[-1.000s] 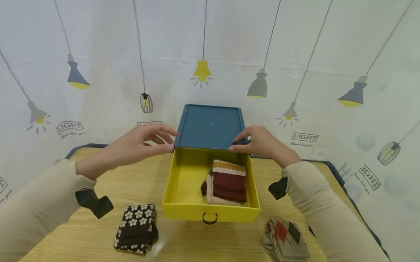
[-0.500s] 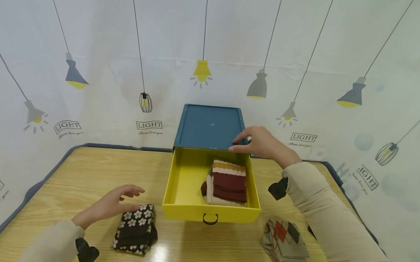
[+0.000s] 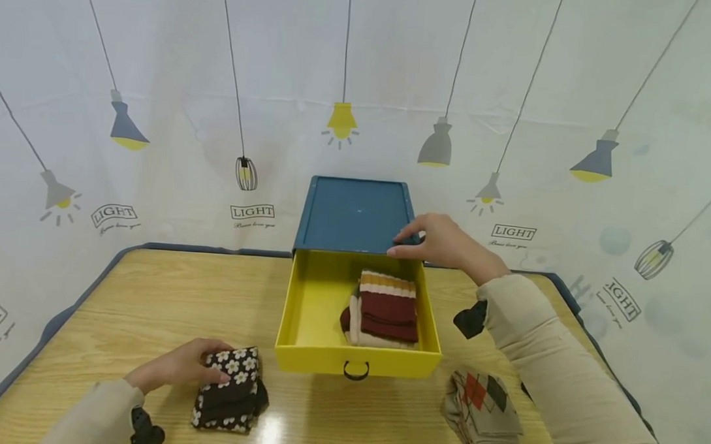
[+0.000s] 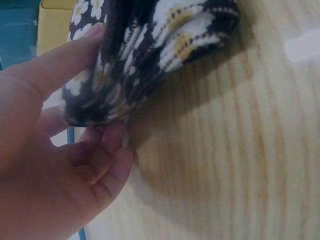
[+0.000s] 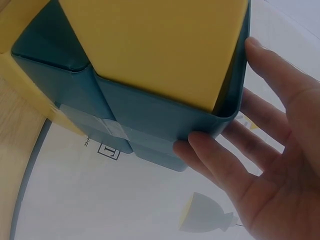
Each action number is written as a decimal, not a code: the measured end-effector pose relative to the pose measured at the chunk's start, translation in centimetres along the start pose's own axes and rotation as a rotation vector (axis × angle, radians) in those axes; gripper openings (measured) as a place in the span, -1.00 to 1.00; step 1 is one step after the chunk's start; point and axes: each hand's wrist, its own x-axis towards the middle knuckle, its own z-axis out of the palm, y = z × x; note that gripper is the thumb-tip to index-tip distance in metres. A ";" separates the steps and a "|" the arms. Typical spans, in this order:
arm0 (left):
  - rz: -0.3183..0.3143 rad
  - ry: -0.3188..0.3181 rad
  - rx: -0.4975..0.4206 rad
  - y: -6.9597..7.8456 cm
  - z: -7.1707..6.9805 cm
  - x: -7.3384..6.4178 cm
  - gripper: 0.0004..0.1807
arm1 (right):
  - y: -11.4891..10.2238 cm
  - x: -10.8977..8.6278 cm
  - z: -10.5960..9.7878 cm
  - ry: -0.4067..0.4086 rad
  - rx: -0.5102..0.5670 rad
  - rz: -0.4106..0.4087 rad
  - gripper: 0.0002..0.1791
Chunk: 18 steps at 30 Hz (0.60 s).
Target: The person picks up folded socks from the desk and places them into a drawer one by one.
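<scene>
My left hand [image 3: 182, 365] is at the folded black socks with white flowers [image 3: 228, 400], which lie left of the drawer. In the left wrist view, the thumb presses on the socks [image 4: 175, 30] while the other fingers curl at their edge. My right hand [image 3: 443, 241] grips the front right corner of a blue drawer box [image 3: 358, 215]. The right wrist view shows thumb and fingers on either side of that box corner [image 5: 165, 112]. Pulled out toward me is its yellow drawer [image 3: 314, 305], holding folded maroon socks with striped cuffs [image 3: 388, 308] over cream fabric.
Folded beige argyle socks [image 3: 490, 409] lie on the wooden table [image 3: 212, 289] to the right of the drawer. A black ring handle [image 3: 355, 372] sticks out from the drawer front. Behind the table hangs a white backdrop [image 3: 288, 135] printed with lamps.
My left hand has left the box's front left corner, moved down and toward me, and taken hold of the flowered socks. The right hand has stayed on the box.
</scene>
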 end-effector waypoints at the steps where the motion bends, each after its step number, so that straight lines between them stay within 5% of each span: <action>1: -0.017 -0.001 -0.010 0.0 0.0 0.0 -0.36 | 0.0 0.0 0.0 0.000 0.000 -0.003 -0.63; 9: -0.059 0.030 -0.123 0.7 0.2 -0.5 -0.48 | 0.0 0.2 0.0 0.001 -0.006 -0.011 -0.63; 14: -0.025 0.085 -0.241 2.3 -0.8 -1.4 -0.42 | 0.0 0.1 -0.1 0.000 -0.005 -0.006 -0.62; 18: 0.022 0.179 -0.247 3.7 -2.3 -2.7 -0.43 | 0.1 0.0 0.0 0.002 0.000 -0.004 -0.62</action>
